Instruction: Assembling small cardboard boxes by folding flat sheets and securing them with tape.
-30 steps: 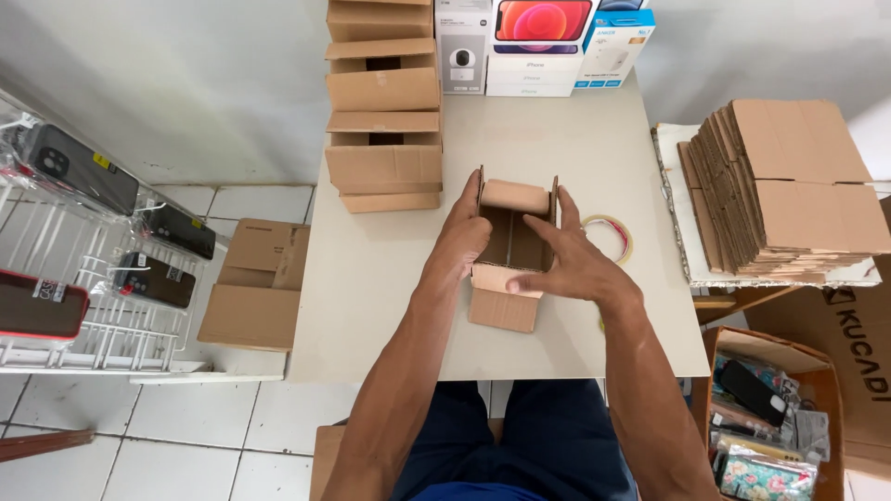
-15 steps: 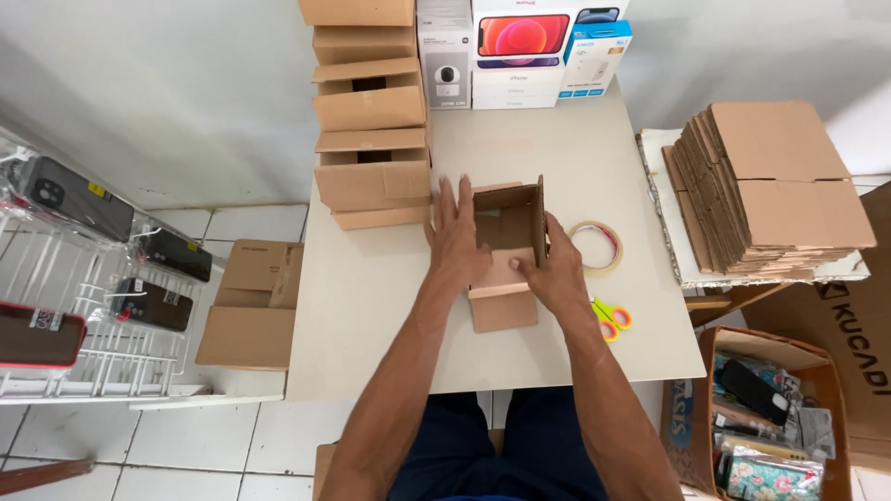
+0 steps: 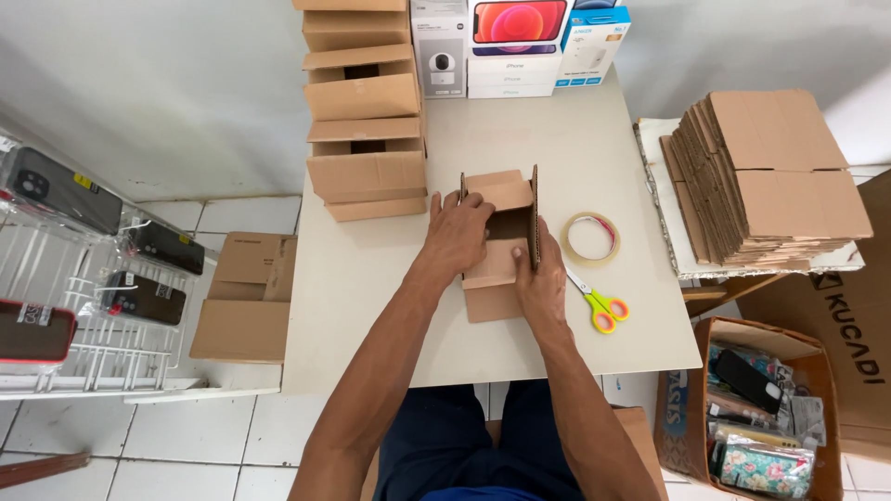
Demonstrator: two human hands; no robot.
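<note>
A: What's the head cam showing?

B: Box folding. Small cardboard box (image 3: 498, 243) is sitting mid-surface (image 3: 371, 297), flaps half up. Left hand (image 3: 457, 234) is lying flat over the box's 9 o'clock side, fingers spread and pressing a flap inward, not clamped round anything. Right hand (image 3: 541, 281) is gripping the wall at 3 o'clock, thumb inside, keeping it upright.

A: Step?

B: Looks like closing the bottom flaps. My read: the flaps need holding flat together while one hand is freeing up for the tape roll (image 3: 591, 237), lying just at 3 o'clock of the box. Scissors (image 3: 600, 304) are lying at 4 o'clock, close by.

A: Arms?

B: Both forearms are reaching in from 6 o'clock, converging on the box. Folded boxes (image 3: 364, 130) are stacking up at 11 o'clock, flat blanks (image 3: 770, 176) at 2 o'clock.
</note>
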